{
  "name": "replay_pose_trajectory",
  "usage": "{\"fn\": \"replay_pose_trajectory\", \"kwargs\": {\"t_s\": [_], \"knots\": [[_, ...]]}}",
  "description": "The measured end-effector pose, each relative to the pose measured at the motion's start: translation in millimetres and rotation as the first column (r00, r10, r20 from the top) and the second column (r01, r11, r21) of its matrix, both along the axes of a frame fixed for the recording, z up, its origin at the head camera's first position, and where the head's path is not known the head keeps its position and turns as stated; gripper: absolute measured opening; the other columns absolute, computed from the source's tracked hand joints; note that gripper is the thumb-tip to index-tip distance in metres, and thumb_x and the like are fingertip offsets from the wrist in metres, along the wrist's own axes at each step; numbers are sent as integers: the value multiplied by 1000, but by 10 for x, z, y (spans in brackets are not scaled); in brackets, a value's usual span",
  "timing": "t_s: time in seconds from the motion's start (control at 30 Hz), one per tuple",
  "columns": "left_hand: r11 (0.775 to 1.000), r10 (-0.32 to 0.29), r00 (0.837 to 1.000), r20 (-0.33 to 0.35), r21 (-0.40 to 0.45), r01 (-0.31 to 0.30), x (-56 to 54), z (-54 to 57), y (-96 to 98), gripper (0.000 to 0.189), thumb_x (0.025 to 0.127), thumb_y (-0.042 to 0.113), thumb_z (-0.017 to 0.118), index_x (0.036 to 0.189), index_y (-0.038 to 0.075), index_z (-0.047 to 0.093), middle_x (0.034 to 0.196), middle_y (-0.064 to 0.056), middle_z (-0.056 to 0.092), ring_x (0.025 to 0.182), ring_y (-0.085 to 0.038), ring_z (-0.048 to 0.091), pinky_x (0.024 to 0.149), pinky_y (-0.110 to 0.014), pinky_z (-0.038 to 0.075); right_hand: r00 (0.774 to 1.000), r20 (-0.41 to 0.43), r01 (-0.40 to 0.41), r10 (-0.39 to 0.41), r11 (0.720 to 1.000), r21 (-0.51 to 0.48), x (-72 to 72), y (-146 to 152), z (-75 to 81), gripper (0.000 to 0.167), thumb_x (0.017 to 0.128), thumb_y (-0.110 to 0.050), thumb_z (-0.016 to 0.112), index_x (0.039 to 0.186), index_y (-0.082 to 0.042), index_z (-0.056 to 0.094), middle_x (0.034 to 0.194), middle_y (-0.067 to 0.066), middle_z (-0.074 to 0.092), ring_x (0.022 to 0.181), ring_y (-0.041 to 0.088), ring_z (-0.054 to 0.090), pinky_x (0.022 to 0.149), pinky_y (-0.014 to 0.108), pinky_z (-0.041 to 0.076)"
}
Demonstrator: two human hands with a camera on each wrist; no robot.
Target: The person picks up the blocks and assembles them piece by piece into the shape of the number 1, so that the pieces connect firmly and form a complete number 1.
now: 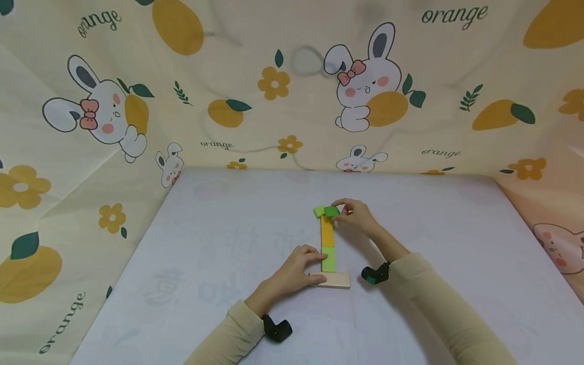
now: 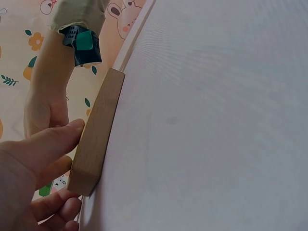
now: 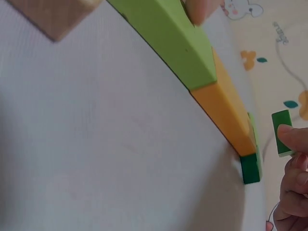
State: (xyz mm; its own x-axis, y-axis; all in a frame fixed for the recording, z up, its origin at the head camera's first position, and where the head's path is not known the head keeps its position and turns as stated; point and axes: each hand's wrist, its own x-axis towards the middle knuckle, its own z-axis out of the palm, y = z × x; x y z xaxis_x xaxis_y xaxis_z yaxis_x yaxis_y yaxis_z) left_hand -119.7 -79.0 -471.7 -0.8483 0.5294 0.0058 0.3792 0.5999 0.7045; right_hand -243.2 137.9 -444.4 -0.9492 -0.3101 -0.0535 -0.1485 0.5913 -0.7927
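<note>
Flat on the white table [image 1: 219, 228], the left hand [image 1: 292, 274] rests curled fingers against the wooden block [image 1: 335, 280] and light-green block [image 1: 328, 259]; the right hand [image 1: 358, 215] pinches a dark-green block [image 1: 331, 211] beyond the orange block [image 1: 326, 230]

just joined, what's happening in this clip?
A person is laying flat coloured blocks in a line on a white table. The left hand steadies the plain wooden block at the near end and touches the light green block. The right hand pinches a small dark green block at the far end, beyond the orange block.
</note>
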Motion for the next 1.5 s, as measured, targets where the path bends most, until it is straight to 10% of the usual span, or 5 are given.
{"fn": "replay_pose_trajectory", "kwargs": {"t_s": [1.5], "knots": [[1000, 1, 1000, 15, -19, -1, 1, 33, 11, 50, 86, 32, 72, 131, 13, 61, 126, -7, 55, 114, -20, 48, 101, -36, 43, 992, 36, -128, 124, 980, 152, -117, -456, -89, 36, 85, -13, 72, 120, -4, 65, 67, 0, 46, 59, 12, 40, 53, 20, 31]]}}
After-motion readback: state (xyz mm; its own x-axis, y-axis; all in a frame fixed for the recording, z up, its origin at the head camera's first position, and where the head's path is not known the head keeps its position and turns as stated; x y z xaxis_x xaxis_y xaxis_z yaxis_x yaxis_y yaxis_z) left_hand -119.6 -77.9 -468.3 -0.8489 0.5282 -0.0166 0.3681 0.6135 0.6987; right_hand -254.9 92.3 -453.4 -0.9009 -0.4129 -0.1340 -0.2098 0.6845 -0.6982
